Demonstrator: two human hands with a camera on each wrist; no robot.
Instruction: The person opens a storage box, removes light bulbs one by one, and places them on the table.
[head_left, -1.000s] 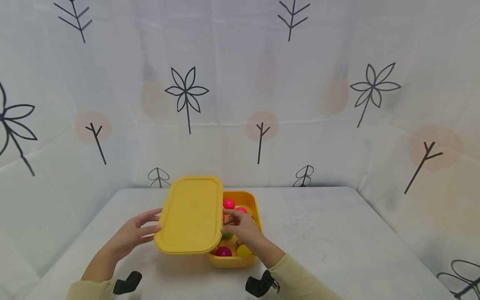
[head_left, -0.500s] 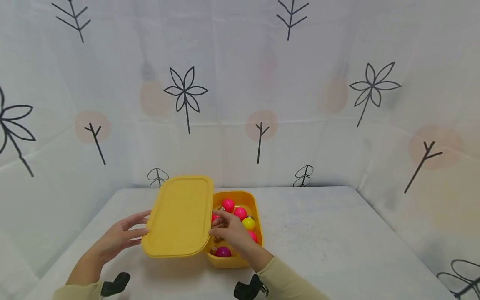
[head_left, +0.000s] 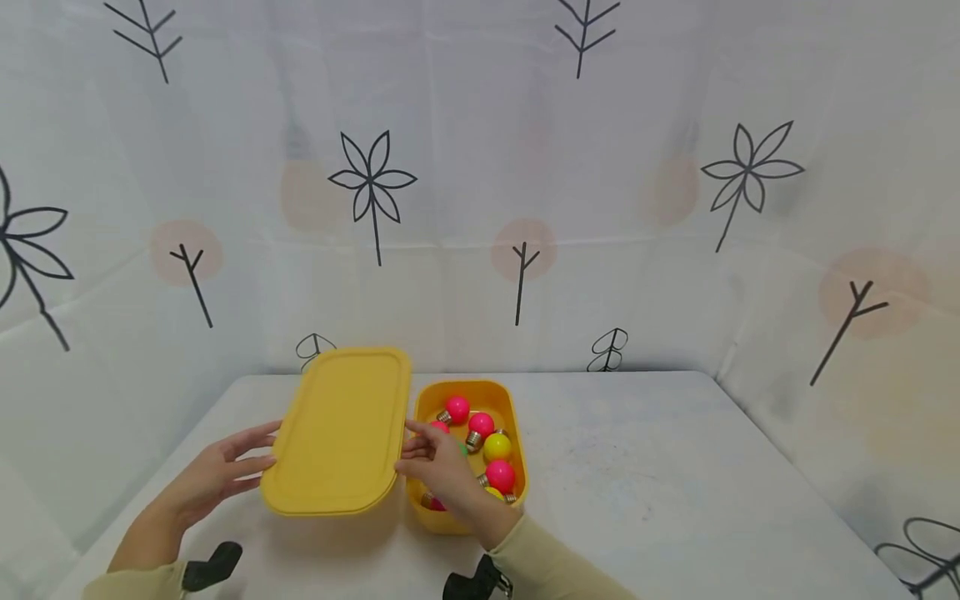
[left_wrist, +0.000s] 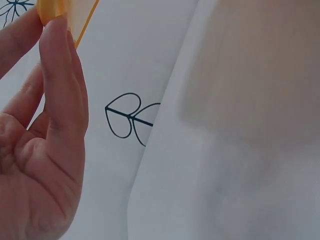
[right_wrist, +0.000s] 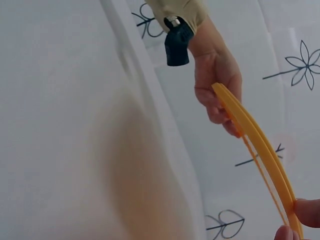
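Both hands hold a yellow rectangular lid [head_left: 337, 433] in the air above the table, tilted. My left hand [head_left: 212, 479] grips its left edge between thumb and fingers. On the opposite edge, my right hand [head_left: 450, 477] pinches with thumb and fingertips. The right wrist view catches the lid [right_wrist: 257, 142] nearly edge-on. To the right stands an uncovered yellow box [head_left: 438, 522] holding several small light bulbs, among them a pink bulb [head_left: 500, 476] and a yellow bulb [head_left: 497, 447]. My right hand and forearm hide the box's front left part.
The white table [head_left: 615, 475] extends right of the box and ends at a patterned cloth backdrop [head_left: 450, 167]. Black wrist mounts [head_left: 213, 567] stick out from both sleeves. The lid casts a shadow on the tabletop.
Both hands have carried the lid leftward, off to the side of the box. More of the box and its bulbs now shows. The box has stayed in place.
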